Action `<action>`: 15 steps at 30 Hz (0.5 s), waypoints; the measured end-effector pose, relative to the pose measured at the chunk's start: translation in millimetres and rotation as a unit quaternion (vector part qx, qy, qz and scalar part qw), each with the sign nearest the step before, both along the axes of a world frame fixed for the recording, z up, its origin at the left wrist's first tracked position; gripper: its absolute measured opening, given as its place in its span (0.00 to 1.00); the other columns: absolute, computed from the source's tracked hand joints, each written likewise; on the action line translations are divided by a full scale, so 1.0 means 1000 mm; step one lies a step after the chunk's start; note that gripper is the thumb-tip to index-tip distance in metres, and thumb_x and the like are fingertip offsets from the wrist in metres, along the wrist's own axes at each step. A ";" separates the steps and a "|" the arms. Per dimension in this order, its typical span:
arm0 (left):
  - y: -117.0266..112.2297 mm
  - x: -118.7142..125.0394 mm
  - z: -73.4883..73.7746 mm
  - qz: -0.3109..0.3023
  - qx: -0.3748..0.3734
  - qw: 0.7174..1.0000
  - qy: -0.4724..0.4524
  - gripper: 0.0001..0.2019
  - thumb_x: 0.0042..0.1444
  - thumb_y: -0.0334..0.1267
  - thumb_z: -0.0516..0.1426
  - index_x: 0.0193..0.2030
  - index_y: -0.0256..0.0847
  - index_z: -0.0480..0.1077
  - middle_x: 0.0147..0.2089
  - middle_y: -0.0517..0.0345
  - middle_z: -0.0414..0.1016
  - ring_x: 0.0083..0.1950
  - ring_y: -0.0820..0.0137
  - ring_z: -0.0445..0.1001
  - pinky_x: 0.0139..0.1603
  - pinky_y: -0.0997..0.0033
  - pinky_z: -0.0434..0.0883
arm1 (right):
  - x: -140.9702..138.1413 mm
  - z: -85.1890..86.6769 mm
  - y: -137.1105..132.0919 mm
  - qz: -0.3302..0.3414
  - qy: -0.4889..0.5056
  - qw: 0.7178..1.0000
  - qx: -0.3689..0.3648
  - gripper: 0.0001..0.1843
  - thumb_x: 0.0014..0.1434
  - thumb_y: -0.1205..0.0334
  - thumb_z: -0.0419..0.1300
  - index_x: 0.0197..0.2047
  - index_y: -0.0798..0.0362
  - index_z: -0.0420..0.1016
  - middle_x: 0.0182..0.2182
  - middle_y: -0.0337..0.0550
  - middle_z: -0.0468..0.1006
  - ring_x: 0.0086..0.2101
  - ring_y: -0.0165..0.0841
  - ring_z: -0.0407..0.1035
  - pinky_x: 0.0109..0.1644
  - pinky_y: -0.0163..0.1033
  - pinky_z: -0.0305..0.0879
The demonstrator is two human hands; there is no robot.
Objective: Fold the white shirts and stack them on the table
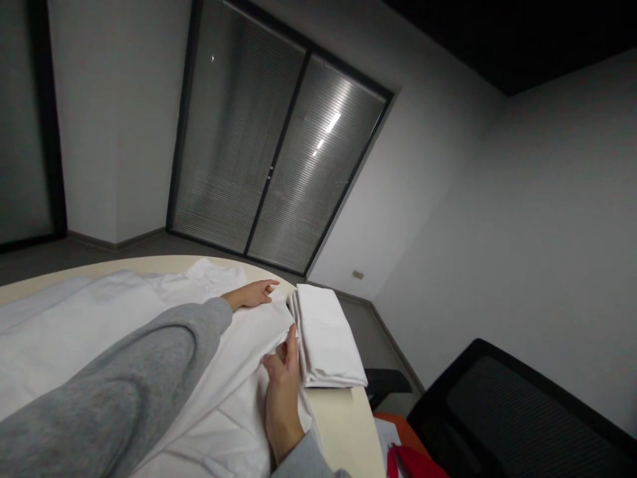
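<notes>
A large white cloth [84,312] lies spread and wrinkled over the round table. My left hand [253,294] reaches across it to the far right part, its fingers bent and closed on the cloth near the edge. Closer to me, my right hand [284,395] pinches the cloth's right edge between thumb and fingers, lifting a fold there. Right beside both hands rests a stack of folded white cloth [331,338], with several layers showing along its left side. The grey sleeve of my left arm covers part of the spread cloth.
The pale table [343,425] has a curved edge close on the right. Beyond it stands a black mesh chair [527,418], with an orange seat and a red item [415,463] low beside it. Glass panels with blinds [279,146] and grey walls are behind.
</notes>
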State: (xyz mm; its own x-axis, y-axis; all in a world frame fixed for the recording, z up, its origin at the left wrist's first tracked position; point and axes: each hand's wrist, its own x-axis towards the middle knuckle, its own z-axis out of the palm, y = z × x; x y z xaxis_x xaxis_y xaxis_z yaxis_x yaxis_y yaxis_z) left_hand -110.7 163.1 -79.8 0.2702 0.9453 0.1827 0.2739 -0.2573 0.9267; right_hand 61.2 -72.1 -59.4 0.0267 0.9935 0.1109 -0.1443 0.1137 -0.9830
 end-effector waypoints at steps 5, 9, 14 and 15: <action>-0.011 0.005 0.004 0.017 0.082 0.994 0.068 0.36 0.46 0.39 0.64 0.65 0.38 0.69 0.60 0.45 0.75 0.55 0.58 0.74 0.62 0.60 0.68 | -0.002 0.000 0.002 -0.065 -0.071 0.995 -0.016 0.49 0.51 0.60 0.58 0.76 0.57 0.55 0.76 0.45 0.50 0.75 0.41 0.41 0.78 0.48 0.39; -0.031 0.007 0.021 0.016 0.125 0.984 0.123 0.33 0.51 0.41 0.64 0.65 0.34 0.69 0.74 0.34 0.59 0.71 0.48 0.62 0.73 0.51 0.57 | -0.003 -0.004 0.005 -0.071 -0.141 0.987 -0.019 0.49 0.51 0.61 0.57 0.76 0.63 0.54 0.77 0.53 0.47 0.76 0.42 0.38 0.78 0.49 0.33; -0.116 -0.048 0.075 -0.028 0.149 0.950 0.275 0.28 0.57 0.43 0.63 0.64 0.40 0.72 0.77 0.41 0.58 0.75 0.46 0.57 0.75 0.49 0.52 | 0.000 -0.005 0.007 -0.065 -0.211 0.975 0.018 0.50 0.49 0.63 0.58 0.75 0.67 0.55 0.77 0.56 0.47 0.76 0.45 0.37 0.78 0.45 0.34; -0.144 -0.067 0.086 -0.037 0.147 0.937 0.315 0.28 0.59 0.43 0.61 0.66 0.41 0.71 0.76 0.43 0.60 0.74 0.47 0.59 0.75 0.51 0.53 | 0.001 -0.006 0.008 -0.056 -0.220 0.974 0.023 0.51 0.49 0.63 0.57 0.75 0.68 0.54 0.77 0.57 0.45 0.76 0.45 0.35 0.78 0.46 0.33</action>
State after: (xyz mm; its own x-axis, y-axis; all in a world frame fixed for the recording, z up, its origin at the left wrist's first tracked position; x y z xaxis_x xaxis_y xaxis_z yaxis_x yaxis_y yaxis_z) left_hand -177.6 19.1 6.0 0.4747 0.8536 0.2145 0.7145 -0.5160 0.4725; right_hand 62.5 -63.9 -65.7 0.0746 0.9808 0.1804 0.3047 0.1498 -0.9406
